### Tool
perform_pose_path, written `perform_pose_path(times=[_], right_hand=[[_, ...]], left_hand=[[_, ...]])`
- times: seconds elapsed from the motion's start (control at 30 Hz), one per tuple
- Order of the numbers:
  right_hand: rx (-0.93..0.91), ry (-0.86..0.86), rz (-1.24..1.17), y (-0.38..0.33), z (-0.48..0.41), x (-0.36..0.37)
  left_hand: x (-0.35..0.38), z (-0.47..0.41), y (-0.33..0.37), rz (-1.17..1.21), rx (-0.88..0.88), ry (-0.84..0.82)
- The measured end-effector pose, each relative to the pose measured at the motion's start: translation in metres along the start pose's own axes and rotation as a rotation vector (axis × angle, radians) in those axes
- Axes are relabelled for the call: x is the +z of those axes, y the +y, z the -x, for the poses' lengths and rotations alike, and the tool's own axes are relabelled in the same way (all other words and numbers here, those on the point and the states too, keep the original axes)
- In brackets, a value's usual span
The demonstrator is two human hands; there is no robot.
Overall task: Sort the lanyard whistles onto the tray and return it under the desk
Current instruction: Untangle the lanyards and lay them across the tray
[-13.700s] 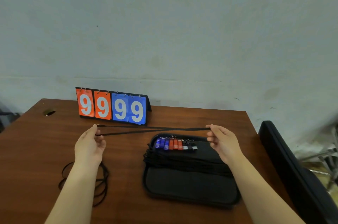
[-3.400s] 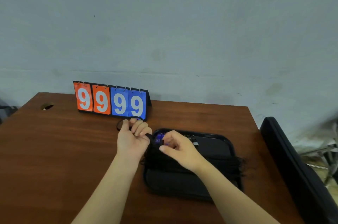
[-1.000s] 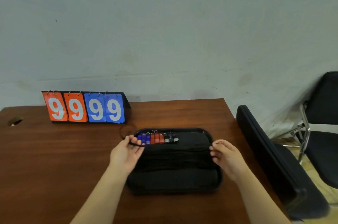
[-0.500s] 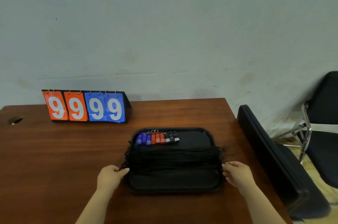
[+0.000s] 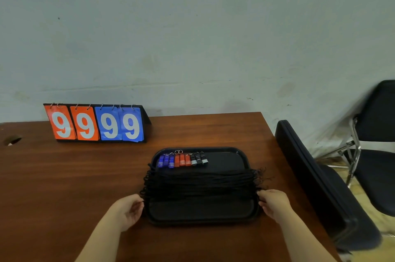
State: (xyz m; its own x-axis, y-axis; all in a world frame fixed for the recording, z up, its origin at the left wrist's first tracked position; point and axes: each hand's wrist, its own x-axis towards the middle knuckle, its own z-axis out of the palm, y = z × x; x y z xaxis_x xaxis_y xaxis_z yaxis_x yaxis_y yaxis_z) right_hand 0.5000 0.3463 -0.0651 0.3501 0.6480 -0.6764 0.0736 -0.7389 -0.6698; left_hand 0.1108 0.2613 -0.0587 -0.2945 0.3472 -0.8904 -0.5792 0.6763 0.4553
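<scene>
A black tray (image 5: 201,211) lies on the brown desk (image 5: 64,180). Along its far edge sits a row of whistles (image 5: 181,160): three blue, three red, three black. Their black lanyards (image 5: 201,183) lie stretched in a bundle across the tray's middle, ends hanging past both sides. My left hand (image 5: 128,210) curls against the tray's left rim. My right hand (image 5: 274,203) curls against the right rim. Whether the fingers are under the rim is hidden.
A flip scoreboard (image 5: 96,123) reading 9999 stands at the back of the desk by the wall. A cable hole (image 5: 12,139) is at the far left. A black chair (image 5: 316,180) stands close to the desk's right edge, another chair (image 5: 376,144) behind it.
Both hands left the whistles and lanyards and dropped to the tray's near corners, then closed in against its two side rims. The tray has not moved.
</scene>
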Motion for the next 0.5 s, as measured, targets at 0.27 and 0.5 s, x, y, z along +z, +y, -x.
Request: perform_pose_path(times=[0.27,0.5], right_hand=[[-0.006,0.041,-0.007,0.002,-0.001,0.004],[-0.066,0.113,-0.123,0.016,0.003,0.004]], left_hand=[[0.004,-0.005,-0.002,-0.062,0.089,0.076],[0.001,-0.005,-0.006,-0.015,0.123,0.087]])
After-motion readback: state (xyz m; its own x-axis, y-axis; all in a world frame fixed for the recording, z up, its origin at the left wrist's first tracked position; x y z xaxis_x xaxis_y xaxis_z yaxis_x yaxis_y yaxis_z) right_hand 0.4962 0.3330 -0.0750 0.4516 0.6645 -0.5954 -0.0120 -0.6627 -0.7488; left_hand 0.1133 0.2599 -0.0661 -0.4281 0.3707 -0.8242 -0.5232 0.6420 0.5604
